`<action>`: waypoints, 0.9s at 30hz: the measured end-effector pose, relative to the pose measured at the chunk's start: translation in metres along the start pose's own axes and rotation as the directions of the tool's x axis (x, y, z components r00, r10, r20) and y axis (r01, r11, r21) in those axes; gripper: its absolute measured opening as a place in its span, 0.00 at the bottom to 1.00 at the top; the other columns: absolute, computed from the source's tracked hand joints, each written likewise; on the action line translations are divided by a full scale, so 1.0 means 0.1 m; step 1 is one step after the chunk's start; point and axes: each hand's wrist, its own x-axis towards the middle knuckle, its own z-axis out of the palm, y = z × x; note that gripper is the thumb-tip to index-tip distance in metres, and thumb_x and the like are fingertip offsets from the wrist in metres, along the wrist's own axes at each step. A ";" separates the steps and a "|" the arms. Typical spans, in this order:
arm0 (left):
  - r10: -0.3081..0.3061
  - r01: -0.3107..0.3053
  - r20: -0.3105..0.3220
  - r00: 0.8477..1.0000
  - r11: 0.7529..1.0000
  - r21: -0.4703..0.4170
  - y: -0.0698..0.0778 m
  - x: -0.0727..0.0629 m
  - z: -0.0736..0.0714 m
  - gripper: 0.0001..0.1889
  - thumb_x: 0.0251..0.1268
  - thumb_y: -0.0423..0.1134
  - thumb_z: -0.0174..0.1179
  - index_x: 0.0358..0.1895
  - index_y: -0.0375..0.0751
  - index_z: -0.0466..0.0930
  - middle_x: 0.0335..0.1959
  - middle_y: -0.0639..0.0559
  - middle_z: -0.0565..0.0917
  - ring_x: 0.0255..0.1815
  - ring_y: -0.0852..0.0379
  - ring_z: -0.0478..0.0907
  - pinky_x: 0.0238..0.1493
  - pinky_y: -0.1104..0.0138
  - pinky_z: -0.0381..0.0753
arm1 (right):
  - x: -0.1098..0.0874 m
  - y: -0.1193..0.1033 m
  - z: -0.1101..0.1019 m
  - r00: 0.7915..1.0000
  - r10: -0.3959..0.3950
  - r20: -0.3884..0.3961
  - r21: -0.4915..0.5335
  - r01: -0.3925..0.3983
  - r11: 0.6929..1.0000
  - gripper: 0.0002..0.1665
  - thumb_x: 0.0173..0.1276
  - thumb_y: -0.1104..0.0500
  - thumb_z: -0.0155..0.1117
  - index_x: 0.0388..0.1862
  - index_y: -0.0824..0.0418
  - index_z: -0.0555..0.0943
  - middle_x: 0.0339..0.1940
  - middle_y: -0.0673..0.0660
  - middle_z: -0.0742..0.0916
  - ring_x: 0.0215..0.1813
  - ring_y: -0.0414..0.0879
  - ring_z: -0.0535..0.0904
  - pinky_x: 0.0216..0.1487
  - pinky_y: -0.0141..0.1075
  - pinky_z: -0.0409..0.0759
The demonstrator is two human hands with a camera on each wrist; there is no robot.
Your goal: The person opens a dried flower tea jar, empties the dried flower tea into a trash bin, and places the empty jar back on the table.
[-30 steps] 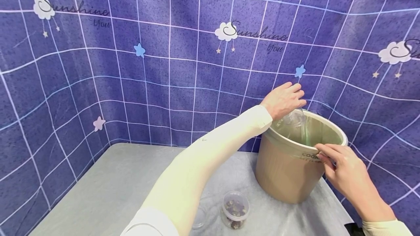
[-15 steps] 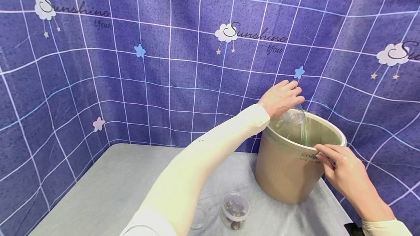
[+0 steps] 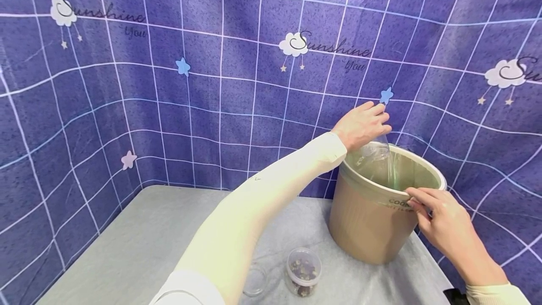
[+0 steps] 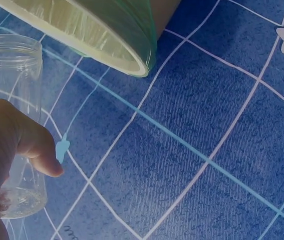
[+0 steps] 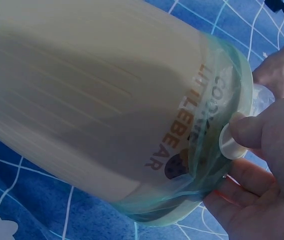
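Note:
At the back right my left hand [image 3: 362, 125] grips a clear jar [image 3: 376, 150], tilted mouth-down over the tan bin [image 3: 368, 225]. In the left wrist view the jar's threaded mouth points toward the bin's opening, and a few specks cling near its base. A thin, see-through greenish bag [image 5: 217, 105] lines the bin and folds over its pale rim. My right hand [image 3: 444, 218] pinches the near right side of that rim. The right wrist view shows its thumb [image 5: 249, 132] against a round white piece [image 5: 231, 142] there.
A small clear tub [image 3: 303, 276] with dark and pale bits inside stands in front of the bin. To its left lies a clear round lid [image 3: 255, 280] on the grey tabletop [image 3: 148, 244]. Blue gridded fabric [image 3: 237, 84] hangs close behind and around.
My left hand and the jar have shifted slightly left and up over the bin. My right hand keeps its place on the rim.

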 end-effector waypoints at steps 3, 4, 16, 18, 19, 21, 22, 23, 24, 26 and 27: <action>0.010 -0.010 0.003 1.000 1.000 0.002 0.01 0.00 0.00 0.18 0.78 0.39 0.48 0.61 0.64 0.80 0.59 0.59 0.81 0.66 0.53 0.69 0.65 0.62 0.67 | -0.01 0.00 0.00 1.000 0.000 -0.004 0.001 0.000 1.000 0.24 0.46 0.72 0.73 0.47 0.64 0.88 0.41 0.63 0.89 0.45 0.63 0.82 0.50 0.51 0.71; 0.009 -0.009 0.003 1.000 1.000 -0.003 0.02 -0.01 0.00 0.18 0.78 0.39 0.47 0.61 0.64 0.80 0.59 0.59 0.81 0.66 0.53 0.69 0.66 0.62 0.67 | 0.00 0.00 0.00 1.000 -0.001 -0.005 0.002 0.001 1.000 0.24 0.46 0.72 0.73 0.47 0.64 0.88 0.41 0.63 0.89 0.45 0.64 0.81 0.50 0.51 0.71; -0.145 0.147 0.023 0.989 0.983 -0.108 -0.04 -0.17 -0.01 0.19 0.76 0.37 0.50 0.63 0.62 0.78 0.59 0.59 0.80 0.64 0.54 0.70 0.65 0.63 0.68 | 0.02 -0.01 0.00 1.000 -0.015 0.002 -0.006 0.015 1.000 0.24 0.46 0.72 0.73 0.47 0.65 0.87 0.40 0.63 0.89 0.44 0.64 0.82 0.50 0.52 0.71; -0.203 0.210 0.058 0.978 0.964 -0.163 -0.07 -0.22 -0.02 0.22 0.71 0.36 0.56 0.64 0.61 0.76 0.59 0.59 0.79 0.64 0.54 0.70 0.66 0.62 0.68 | 0.02 -0.02 0.00 1.000 -0.018 0.004 -0.005 0.018 1.000 0.24 0.46 0.72 0.73 0.47 0.65 0.87 0.40 0.64 0.89 0.44 0.64 0.82 0.50 0.52 0.72; -0.234 0.245 0.074 0.969 0.949 -0.197 -0.08 -0.24 -0.03 0.23 0.68 0.36 0.59 0.65 0.60 0.76 0.59 0.59 0.79 0.63 0.54 0.70 0.66 0.62 0.69 | 0.03 -0.02 0.00 1.000 -0.018 0.005 -0.006 0.018 1.000 0.24 0.46 0.73 0.73 0.47 0.65 0.87 0.40 0.64 0.89 0.44 0.64 0.82 0.50 0.52 0.72; -0.299 0.316 0.103 0.949 0.908 -0.274 -0.10 -0.28 -0.05 0.27 0.61 0.37 0.64 0.64 0.59 0.76 0.58 0.59 0.80 0.62 0.54 0.72 0.64 0.63 0.71 | 0.03 -0.02 0.00 1.000 -0.019 0.008 -0.006 0.019 1.000 0.24 0.46 0.73 0.73 0.47 0.65 0.87 0.40 0.63 0.89 0.44 0.64 0.82 0.49 0.52 0.72; -0.332 0.352 0.117 0.936 0.880 -0.318 -0.11 -0.30 -0.06 0.29 0.57 0.37 0.67 0.64 0.59 0.76 0.57 0.59 0.81 0.61 0.54 0.72 0.62 0.63 0.73 | 0.03 -0.02 0.00 1.000 -0.020 0.008 -0.005 0.020 1.000 0.24 0.46 0.73 0.73 0.47 0.65 0.87 0.40 0.63 0.89 0.43 0.64 0.82 0.49 0.51 0.72; -0.361 0.382 0.126 0.924 0.851 -0.361 -0.12 -0.33 -0.07 0.29 0.55 0.39 0.68 0.63 0.58 0.77 0.56 0.59 0.81 0.60 0.54 0.73 0.60 0.63 0.74 | 0.03 -0.02 0.00 1.000 -0.022 0.008 -0.003 0.022 1.000 0.24 0.46 0.73 0.73 0.47 0.65 0.87 0.39 0.63 0.89 0.43 0.64 0.82 0.49 0.51 0.71; -0.389 0.412 0.142 0.910 0.814 -0.409 -0.13 -0.35 -0.08 0.30 0.53 0.39 0.70 0.63 0.58 0.77 0.55 0.59 0.82 0.58 0.54 0.73 0.58 0.64 0.74 | 0.03 -0.02 0.00 1.000 -0.022 0.008 -0.002 0.022 1.000 0.24 0.46 0.73 0.73 0.47 0.65 0.87 0.39 0.63 0.89 0.43 0.64 0.82 0.49 0.51 0.71; -0.438 0.464 0.178 0.881 0.726 -0.507 -0.14 -0.39 -0.10 0.32 0.49 0.38 0.71 0.63 0.58 0.78 0.56 0.59 0.82 0.57 0.55 0.73 0.56 0.65 0.74 | 0.03 -0.02 -0.01 1.000 -0.022 0.010 -0.001 0.022 1.000 0.24 0.46 0.73 0.73 0.47 0.65 0.87 0.39 0.64 0.89 0.43 0.64 0.82 0.49 0.51 0.71; -0.458 0.485 0.200 0.866 0.673 -0.559 -0.15 -0.41 -0.11 0.33 0.48 0.37 0.72 0.63 0.57 0.78 0.55 0.59 0.82 0.56 0.55 0.73 0.55 0.66 0.74 | 0.04 -0.02 -0.01 1.000 -0.022 0.010 -0.001 0.022 1.000 0.24 0.46 0.73 0.73 0.47 0.66 0.87 0.39 0.64 0.89 0.43 0.64 0.82 0.50 0.51 0.71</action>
